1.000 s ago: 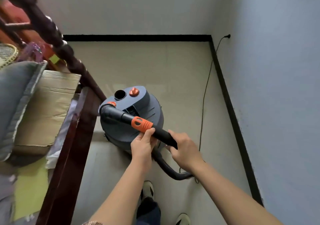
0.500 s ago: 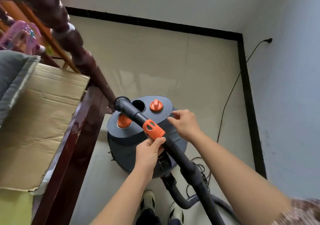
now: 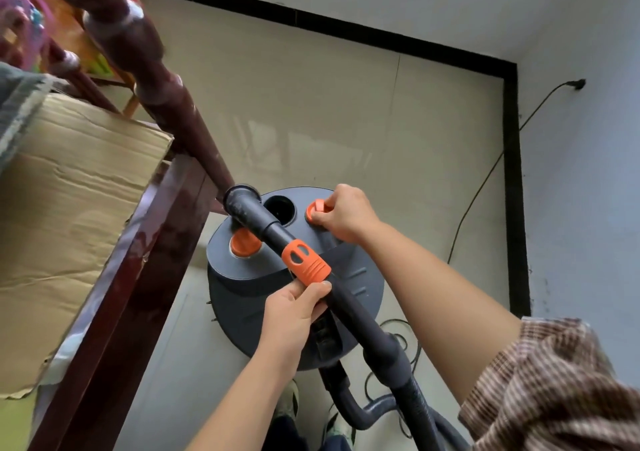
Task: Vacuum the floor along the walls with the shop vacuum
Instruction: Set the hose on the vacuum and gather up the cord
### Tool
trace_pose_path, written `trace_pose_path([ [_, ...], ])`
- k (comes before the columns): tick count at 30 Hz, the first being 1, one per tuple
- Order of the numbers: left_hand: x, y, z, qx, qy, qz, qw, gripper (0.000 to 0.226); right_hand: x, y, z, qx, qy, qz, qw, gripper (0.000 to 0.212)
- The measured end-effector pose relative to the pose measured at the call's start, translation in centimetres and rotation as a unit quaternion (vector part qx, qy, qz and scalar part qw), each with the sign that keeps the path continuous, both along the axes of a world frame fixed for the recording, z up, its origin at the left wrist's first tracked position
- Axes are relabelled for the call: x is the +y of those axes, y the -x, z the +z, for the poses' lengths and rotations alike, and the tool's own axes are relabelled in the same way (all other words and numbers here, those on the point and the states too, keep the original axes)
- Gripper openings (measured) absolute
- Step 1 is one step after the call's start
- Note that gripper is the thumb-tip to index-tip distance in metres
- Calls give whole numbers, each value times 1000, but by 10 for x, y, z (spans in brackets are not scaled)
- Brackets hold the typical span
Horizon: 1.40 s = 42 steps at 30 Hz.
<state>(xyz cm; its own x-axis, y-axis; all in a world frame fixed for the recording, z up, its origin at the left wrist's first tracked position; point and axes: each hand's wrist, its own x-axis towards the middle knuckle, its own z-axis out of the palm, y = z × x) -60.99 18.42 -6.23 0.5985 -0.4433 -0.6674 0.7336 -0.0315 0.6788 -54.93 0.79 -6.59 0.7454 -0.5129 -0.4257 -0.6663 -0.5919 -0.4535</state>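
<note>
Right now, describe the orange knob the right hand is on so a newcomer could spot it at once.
Find the grey shop vacuum beside the dark wooden rail. On its lid, the knob sits right of the open black port, in the right hand's grip. Its twin lies left, partly under the wand, untouched.

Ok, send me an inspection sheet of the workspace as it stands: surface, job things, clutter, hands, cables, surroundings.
Surface: glossy beige floor, black skirting along both walls.
Job's things: grey vacuum stands near the corner; black wand with orange collar crosses over its top; hose at bottom.
Clutter: cardboard on the left, pink toy beyond it.
Hands: left hand grips the wand just below the collar; right hand pinches the right knob; left knob untouched.
Cables: cord runs from the wall plug down to loose loops beside the vacuum.
Surroundings: dark wooden post at left; grey walls.
</note>
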Motion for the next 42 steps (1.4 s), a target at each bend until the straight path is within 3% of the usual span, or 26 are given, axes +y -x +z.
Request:
trace_pose_path([
  [5,0,0,0,-10,-8,-12,1000,11,-7,1,1,-1,0,72,997,46],
  [8,-1,-1,1,-5,-4,-15,1000,12,-9,16,4,-11,-35,86,996,30],
  [9,-2,0,1,-4,-4,-14,1000,12,-8,26,6,-42,-72,53,995,24],
  [13,-9,2,8,4,-24,5,1000,11,0,96,21,-117,-247,-135,952,45],
  [15,-15,7,14,12,-38,25,999,10,3,142,24,-70,-375,-153,912,58],
  [17,-22,13,22,25,-39,56,997,9,9,186,25,-9,-416,-120,901,69],
  [19,-30,18,32,40,-42,93,994,7,18,225,11,38,-320,-84,943,63],
  [21,-37,23,40,55,-33,137,988,6,25,255,-6,74,-199,-119,970,38],
  [23,-40,26,47,62,-6,158,986,5,27,271,-17,76,-146,-190,968,24],
  [25,-41,28,54,60,14,158,985,8,20,278,-18,42,-113,-226,967,23],
  [29,-43,45,72,89,51,195,975,13,-16,280,15,16,-47,-209,977,29],
  [32,-36,63,84,119,53,243,961,19,-42,276,49,42,-24,-141,989,26],
  [38,5,56,83,191,69,371,906,7,-44,214,89,80,52,65,993,16],
  [42,34,41,59,205,-56,352,911,9,-26,156,100,70,121,208,968,13],
])
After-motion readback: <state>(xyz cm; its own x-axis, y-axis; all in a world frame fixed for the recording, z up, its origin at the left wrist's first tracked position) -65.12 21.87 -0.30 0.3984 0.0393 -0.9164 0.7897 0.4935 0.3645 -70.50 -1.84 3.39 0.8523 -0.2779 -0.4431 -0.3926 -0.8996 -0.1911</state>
